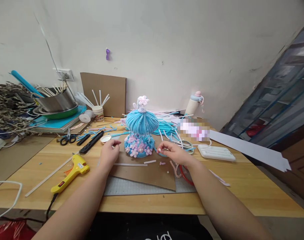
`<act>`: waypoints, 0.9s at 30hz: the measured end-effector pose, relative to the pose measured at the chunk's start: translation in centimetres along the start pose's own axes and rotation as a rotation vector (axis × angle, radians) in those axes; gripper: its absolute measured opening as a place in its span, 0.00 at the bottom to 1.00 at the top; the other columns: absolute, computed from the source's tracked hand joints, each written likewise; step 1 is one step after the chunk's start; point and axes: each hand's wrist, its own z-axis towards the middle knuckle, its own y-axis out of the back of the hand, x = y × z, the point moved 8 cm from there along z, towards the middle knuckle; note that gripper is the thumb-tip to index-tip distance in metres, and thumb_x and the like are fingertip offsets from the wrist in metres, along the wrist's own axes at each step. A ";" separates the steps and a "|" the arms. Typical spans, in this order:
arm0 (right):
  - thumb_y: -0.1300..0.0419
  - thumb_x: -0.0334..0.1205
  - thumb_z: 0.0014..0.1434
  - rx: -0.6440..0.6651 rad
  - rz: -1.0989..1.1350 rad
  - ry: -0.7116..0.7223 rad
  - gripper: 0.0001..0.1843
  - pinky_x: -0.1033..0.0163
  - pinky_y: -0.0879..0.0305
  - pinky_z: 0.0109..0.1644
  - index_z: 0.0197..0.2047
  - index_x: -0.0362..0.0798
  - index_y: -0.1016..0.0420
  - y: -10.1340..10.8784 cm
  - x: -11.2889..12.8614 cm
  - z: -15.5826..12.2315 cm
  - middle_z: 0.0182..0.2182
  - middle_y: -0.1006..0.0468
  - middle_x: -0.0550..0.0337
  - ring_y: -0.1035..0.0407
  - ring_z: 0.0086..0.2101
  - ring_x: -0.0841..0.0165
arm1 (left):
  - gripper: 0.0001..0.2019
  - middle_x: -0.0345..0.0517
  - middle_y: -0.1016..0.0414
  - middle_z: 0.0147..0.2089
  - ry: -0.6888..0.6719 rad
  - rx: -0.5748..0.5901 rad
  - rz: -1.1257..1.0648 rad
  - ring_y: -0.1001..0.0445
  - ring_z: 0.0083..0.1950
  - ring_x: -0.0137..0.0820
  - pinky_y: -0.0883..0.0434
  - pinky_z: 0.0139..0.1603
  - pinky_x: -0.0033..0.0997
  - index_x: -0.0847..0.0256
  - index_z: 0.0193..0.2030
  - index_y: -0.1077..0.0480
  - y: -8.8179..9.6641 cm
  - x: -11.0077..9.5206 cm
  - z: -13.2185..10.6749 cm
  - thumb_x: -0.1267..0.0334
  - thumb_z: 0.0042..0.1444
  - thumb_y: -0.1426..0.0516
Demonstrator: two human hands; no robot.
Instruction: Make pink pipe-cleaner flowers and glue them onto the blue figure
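Note:
A blue pipe-cleaner craft (141,133), mushroom-shaped with pink flowers round its base and one on top, stands on a brown cardboard sheet (152,173). My left hand (109,154) rests just left of its base, fingers curled and pinched; what they hold is too small to make out. My right hand (173,152) lies just right of the base, fingers pinched on a blue pipe cleaner (161,154) that curves toward the craft.
A yellow glue gun (71,173) lies at the left front, with scissors (68,138) and a black knife (91,142) behind it. Loose blue and white pipe cleaners (166,128) pile behind the craft. A white remote-like box (216,152) sits right. A steel bowl (57,100) stands back left.

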 end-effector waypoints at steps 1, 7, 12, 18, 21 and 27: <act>0.48 0.41 0.61 -0.030 0.102 0.027 0.07 0.60 0.37 0.47 0.38 0.47 0.34 0.3 0.4 0.0 0.37 0.26 0.57 0.32 0.41 0.68 | 0.12 0.48 0.21 0.39 0.002 -0.009 0.001 0.25 0.43 0.40 0.31 0.46 0.38 0.60 0.35 0.26 0.1 0.1 0.1 0.64 0.50 0.50; 0.39 0.47 0.55 -0.378 0.756 0.089 0.13 0.68 0.39 0.31 0.32 0.50 0.38 3.7 0.2 -0.6 0.24 0.36 0.68 0.40 0.24 0.75 | 0.12 0.48 0.22 0.39 -0.022 -0.066 0.009 0.26 0.43 0.39 0.31 0.46 0.38 0.59 0.35 0.26 1.0 0.2 0.5 0.63 0.50 0.50; 0.36 0.46 0.51 -0.622 0.873 0.014 0.14 0.74 0.62 0.18 0.35 0.49 0.33 5.1 -2.1 -1.1 0.17 0.44 0.72 0.55 0.16 0.80 | 0.11 0.47 0.22 0.39 -0.034 -0.081 0.008 0.26 0.42 0.39 0.31 0.46 0.37 0.59 0.35 0.27 1.3 0.2 0.7 0.63 0.50 0.50; 0.36 0.47 0.51 -0.788 0.886 -0.009 0.14 0.74 0.60 0.17 0.35 0.47 0.31 5.4 -3.7 -1.3 0.16 0.43 0.72 0.53 0.15 0.80 | 0.11 0.47 0.22 0.38 -0.035 -0.089 0.002 0.26 0.42 0.39 0.31 0.46 0.37 0.59 0.35 0.27 1.5 0.2 0.7 0.63 0.50 0.50; 0.38 0.46 0.52 -0.918 0.949 -0.038 0.14 0.75 0.57 0.16 0.38 0.52 0.36 5.6 -4.7 -1.9 0.18 0.40 0.73 0.51 0.14 0.81 | 0.11 0.47 0.23 0.38 -0.032 -0.086 -0.002 0.26 0.42 0.39 0.31 0.46 0.38 0.59 0.34 0.27 1.5 0.1 0.7 0.63 0.50 0.49; 0.43 0.37 0.54 -0.855 1.177 -0.245 0.08 0.74 0.55 0.13 0.36 0.50 0.40 3.9 -6.5 -1.9 0.19 0.39 0.71 0.49 0.13 0.78 | 0.11 0.46 0.22 0.39 -0.028 -0.059 -0.042 0.26 0.43 0.40 0.31 0.46 0.37 0.57 0.34 0.26 0.9 0.3 0.5 0.63 0.49 0.49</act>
